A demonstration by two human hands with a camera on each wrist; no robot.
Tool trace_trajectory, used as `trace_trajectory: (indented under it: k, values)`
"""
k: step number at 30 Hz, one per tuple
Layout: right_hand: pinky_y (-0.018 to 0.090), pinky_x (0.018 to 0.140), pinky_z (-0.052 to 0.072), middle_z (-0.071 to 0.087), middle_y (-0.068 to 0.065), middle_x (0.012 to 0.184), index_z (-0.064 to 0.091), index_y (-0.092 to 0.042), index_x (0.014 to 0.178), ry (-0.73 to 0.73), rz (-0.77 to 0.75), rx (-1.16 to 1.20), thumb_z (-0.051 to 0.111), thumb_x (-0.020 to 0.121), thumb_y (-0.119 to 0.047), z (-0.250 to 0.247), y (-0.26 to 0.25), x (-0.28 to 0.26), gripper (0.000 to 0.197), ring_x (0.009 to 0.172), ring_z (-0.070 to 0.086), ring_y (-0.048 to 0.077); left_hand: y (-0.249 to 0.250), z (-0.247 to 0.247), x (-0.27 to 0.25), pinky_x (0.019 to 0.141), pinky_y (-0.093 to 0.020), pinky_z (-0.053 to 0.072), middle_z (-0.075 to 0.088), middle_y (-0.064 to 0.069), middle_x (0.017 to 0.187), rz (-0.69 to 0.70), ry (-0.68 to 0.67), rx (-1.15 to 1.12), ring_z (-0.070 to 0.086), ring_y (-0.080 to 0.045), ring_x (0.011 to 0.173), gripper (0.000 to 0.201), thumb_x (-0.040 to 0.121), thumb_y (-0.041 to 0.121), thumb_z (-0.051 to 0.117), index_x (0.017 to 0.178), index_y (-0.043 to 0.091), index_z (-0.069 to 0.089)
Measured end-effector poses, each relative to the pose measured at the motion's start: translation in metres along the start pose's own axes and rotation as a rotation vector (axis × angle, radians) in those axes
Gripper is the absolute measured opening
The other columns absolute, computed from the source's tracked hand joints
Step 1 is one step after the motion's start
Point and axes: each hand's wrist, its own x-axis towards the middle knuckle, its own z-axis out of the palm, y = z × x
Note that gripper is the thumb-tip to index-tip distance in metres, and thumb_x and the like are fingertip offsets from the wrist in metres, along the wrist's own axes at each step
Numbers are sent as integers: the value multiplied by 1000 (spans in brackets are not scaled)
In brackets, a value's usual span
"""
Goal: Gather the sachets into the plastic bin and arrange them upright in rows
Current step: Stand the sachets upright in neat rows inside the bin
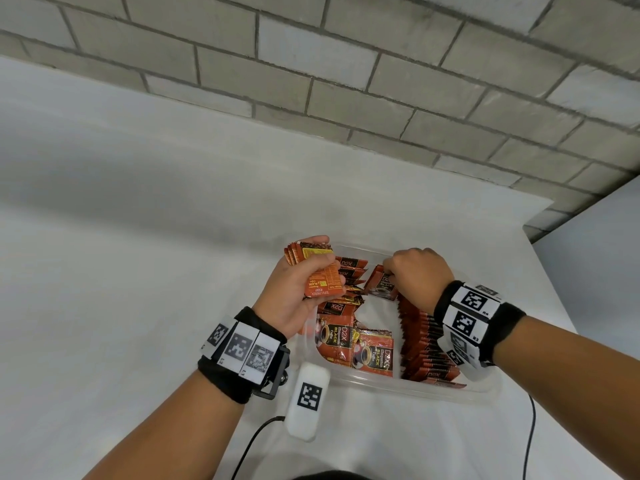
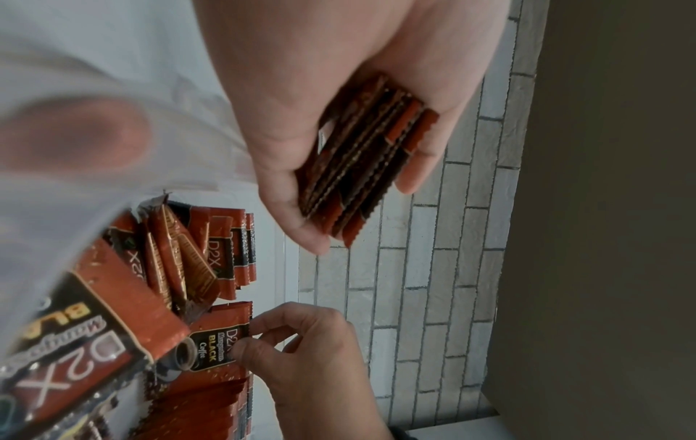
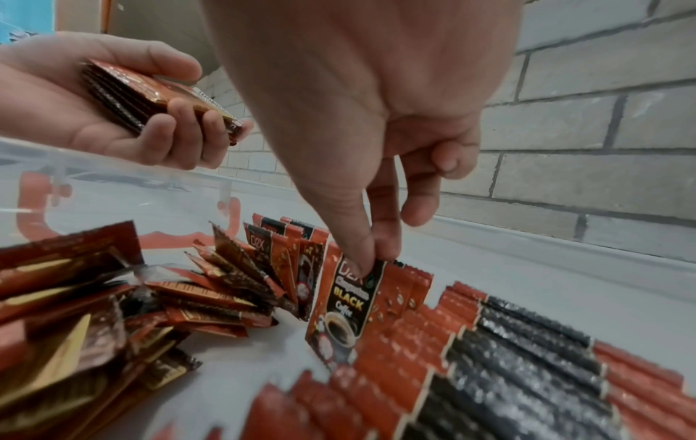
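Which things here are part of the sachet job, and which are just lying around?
Job:
plastic bin
upright row
loose sachets
stack held by left hand
sachet pinched by right hand

Lying about:
white tagged block
cables

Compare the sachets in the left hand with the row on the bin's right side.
The stack is gripped in the left hand, above the bin; the row stands inside on edge. The stack is few; the row is many. Both are the same red-and-black coffee sachets.

Glossy foil sachets (image 3: 348,309), clear smooth plastic bin (image 1: 485,393), matt tabletop (image 1: 138,237)
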Motion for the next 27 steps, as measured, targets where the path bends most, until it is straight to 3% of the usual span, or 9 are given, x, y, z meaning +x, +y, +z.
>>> trace_trajectory:
  k: [4, 9, 11, 13, 15, 17, 22, 25, 27]
  values:
    - [29, 68, 31, 62, 0, 92, 57, -17, 96, 11, -10, -10, 49, 92, -11, 0, 2, -1, 11, 83, 57, 22, 0, 0, 0, 76, -42, 56, 65, -12, 88, -1, -12, -9, 67, -24, 74, 31, 75, 11, 65, 105, 20, 64]
    - [29, 70, 38, 65, 2, 99, 59, -17, 107, 40, 20, 91, 46, 96, -23, -11, 9, -5, 18, 88, 60, 23, -2, -2, 0, 73, -41, 57, 62, -14, 91, -24, -18, -44, 66, -26, 71, 28, 80, 12, 61, 107, 15, 62]
    - [29, 71, 44, 67, 2, 98, 61, -17, 108, 83, 61, 252, 48, 97, -29, -20, 13, -11, 21, 85, 61, 21, -1, -2, -2, 73, -42, 57, 61, -15, 91, -50, -35, -53, 66, -27, 71, 25, 89, 8, 50, 111, 12, 61]
    - [26, 65, 44, 68, -1, 90, 65, -19, 103, 141, 77, 517, 55, 94, -34, -30, 13, -22, 20, 70, 58, 13, -1, -2, -2, 80, -45, 55, 63, -15, 94, -64, -53, -25, 66, -31, 79, 29, 92, 4, 44, 114, 12, 61]
    - [16, 60, 42, 66, -8, 84, 66, -25, 101, 178, 67, 818, 61, 90, -37, -43, 6, -36, 17, 61, 57, 8, 1, 2, -4, 82, -46, 55, 67, -14, 102, -66, -83, 27, 66, -32, 91, 33, 91, 0, 46, 116, 13, 62]
    - [10, 59, 44, 64, -11, 88, 61, -31, 106, 172, 36, 1041, 65, 87, -34, -56, -4, -50, 20, 64, 59, 10, 3, 6, -5, 78, -43, 56, 68, -14, 107, -73, -135, 74, 67, -30, 94, 35, 88, -3, 53, 118, 14, 62]
    - [23, 72, 51, 61, -7, 98, 57, -32, 120, 143, -37, 1232, 71, 82, -22, -67, -16, -66, 42, 72, 61, 15, -3, 18, -9, 76, -38, 57, 70, -11, 98, -109, -270, 146, 69, -25, 88, 38, 75, 2, 62, 112, 13, 62]
    - [19, 66, 51, 60, -3, 89, 59, -31, 112, 167, -22, 1323, 73, 80, -14, -67, -14, -69, 38, 66, 59, 7, -5, 19, -9, 76, -40, 58, 69, -14, 102, -114, -275, 143, 68, -27, 92, 38, 77, 21, 73, 113, 12, 62]
    - [17, 62, 47, 61, -2, 84, 62, -29, 96, 293, 9, 1347, 73, 80, -13, -67, -11, -72, 25, 66, 57, 5, -7, 16, -6, 79, -45, 56, 69, -17, 103, -118, -260, 127, 68, -30, 92, 56, 67, 45, 81, 112, 14, 66]
